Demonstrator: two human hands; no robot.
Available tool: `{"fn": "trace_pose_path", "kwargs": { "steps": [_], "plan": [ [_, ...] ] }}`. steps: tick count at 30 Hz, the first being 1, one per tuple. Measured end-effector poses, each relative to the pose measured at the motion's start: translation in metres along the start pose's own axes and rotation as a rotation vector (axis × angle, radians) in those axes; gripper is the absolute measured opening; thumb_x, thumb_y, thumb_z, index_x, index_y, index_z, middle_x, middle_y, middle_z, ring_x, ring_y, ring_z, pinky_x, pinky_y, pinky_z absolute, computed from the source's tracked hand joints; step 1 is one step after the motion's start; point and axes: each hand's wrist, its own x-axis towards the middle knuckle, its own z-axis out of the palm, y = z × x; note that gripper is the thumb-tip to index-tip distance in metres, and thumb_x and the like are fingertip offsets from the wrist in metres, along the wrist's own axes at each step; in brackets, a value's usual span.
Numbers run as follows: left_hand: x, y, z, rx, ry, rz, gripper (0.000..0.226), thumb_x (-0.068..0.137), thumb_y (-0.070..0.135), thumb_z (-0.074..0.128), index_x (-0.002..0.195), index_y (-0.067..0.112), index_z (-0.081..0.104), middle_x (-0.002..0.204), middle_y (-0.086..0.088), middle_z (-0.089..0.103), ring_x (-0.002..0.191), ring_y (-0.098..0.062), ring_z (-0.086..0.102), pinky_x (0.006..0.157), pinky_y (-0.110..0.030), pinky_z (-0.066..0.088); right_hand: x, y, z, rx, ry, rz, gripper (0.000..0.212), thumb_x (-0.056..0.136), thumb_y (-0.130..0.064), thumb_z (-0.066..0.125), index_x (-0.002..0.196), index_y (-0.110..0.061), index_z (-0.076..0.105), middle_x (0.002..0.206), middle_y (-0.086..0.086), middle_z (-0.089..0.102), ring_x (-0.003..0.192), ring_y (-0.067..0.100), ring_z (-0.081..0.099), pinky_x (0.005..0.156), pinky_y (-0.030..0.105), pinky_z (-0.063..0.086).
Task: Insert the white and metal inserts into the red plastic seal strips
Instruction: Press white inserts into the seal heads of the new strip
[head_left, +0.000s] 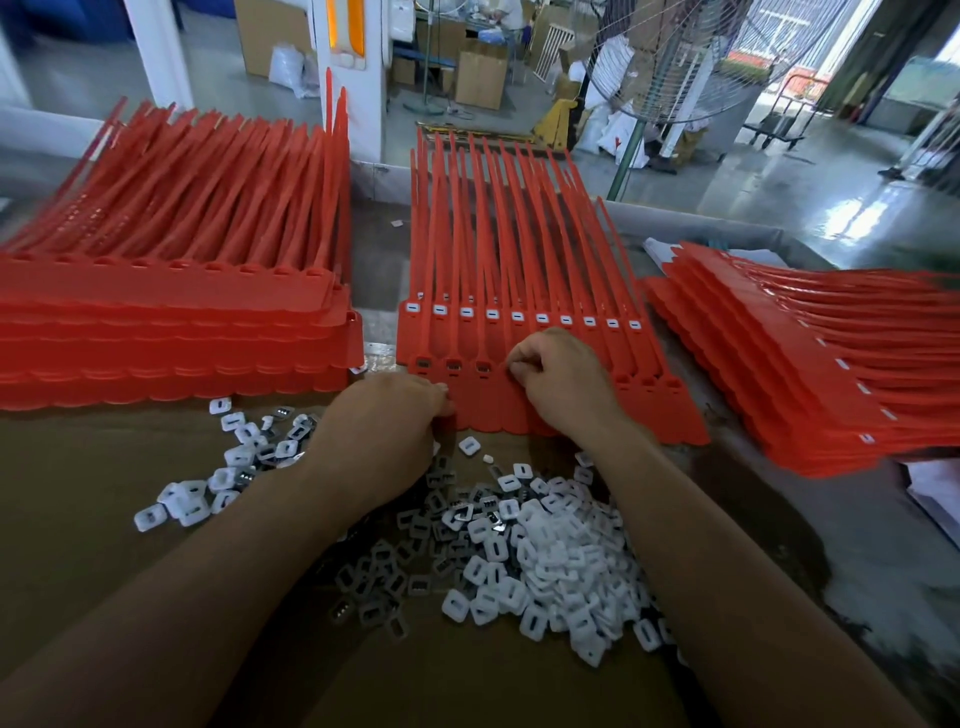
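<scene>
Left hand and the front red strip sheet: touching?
Touching. In the head view, the left hand curls its fingertips over the near-left corner of the front red strip sheet, with no gap visible.

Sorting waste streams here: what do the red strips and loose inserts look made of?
Red seal strips: apparently moulded plastic, satin sheen, thin tails curving. Loose inserts: white bodies look like matte plastic; some show shiny grey cores, probably metal.

Bare cardboard (67, 493) front-left is passable; insert heap (545, 561) (wide, loose) blocks the middle, strip stack (171, 338) walls the left.
</scene>
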Motion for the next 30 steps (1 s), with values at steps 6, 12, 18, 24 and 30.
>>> {"fn": "trace_pose_path", "kwargs": {
  "steps": [6,12,18,24,30],
  "plan": [
    [0.0,0.0,0.0,0.002,0.003,0.002,0.046,0.086,0.012,0.046,0.129,0.027,0.048,0.136,0.008,0.047,0.124,-0.013,0.041,0.099,-0.025,0.032,0.001,0.002,-0.001,0.078,0.048,0.016,0.013,0.085,-0.017,0.062,0.082,-0.025,0.053,0.092,-0.008,0.054,0.088,0.009,0.049,0.073,0.025,0.037],
    [0.0,0.0,-0.002,-0.006,0.007,0.0,0.046,0.087,0.011,0.044,0.129,0.027,0.048,0.133,0.006,0.05,0.122,-0.014,0.043,0.098,-0.027,0.034,0.009,0.004,-0.004,0.083,0.0,0.059,0.004,0.084,-0.02,0.063,0.084,-0.023,0.066,0.096,-0.005,0.064,0.091,0.009,0.054,0.077,0.026,0.043],
    [0.001,0.0,0.0,-0.013,0.022,0.003,0.045,0.086,0.008,0.043,0.127,0.026,0.051,0.131,0.006,0.052,0.12,-0.014,0.045,0.097,-0.027,0.036,0.013,0.001,-0.011,0.092,-0.1,0.083,0.014,0.088,-0.013,0.058,0.08,-0.02,0.068,0.091,-0.005,0.064,0.088,0.011,0.058,0.074,0.025,0.044],
    [0.0,0.0,0.001,-0.02,0.04,0.006,0.043,0.086,0.008,0.042,0.123,0.026,0.054,0.127,0.006,0.055,0.117,-0.015,0.048,0.094,-0.028,0.038,0.013,-0.006,-0.024,0.148,-0.168,0.106,0.021,0.091,-0.012,0.053,0.099,-0.01,0.071,0.109,0.005,0.067,0.101,0.015,0.059,0.081,0.023,0.043],
    [0.001,0.0,0.001,-0.041,0.05,0.005,0.043,0.085,0.008,0.044,0.122,0.025,0.056,0.125,0.005,0.057,0.116,-0.015,0.049,0.093,-0.027,0.038,0.01,-0.01,-0.039,0.233,-0.24,0.184,0.031,0.095,-0.029,0.046,0.097,-0.007,0.067,0.107,0.012,0.066,0.097,0.022,0.061,0.08,0.034,0.051]
  ]
}}
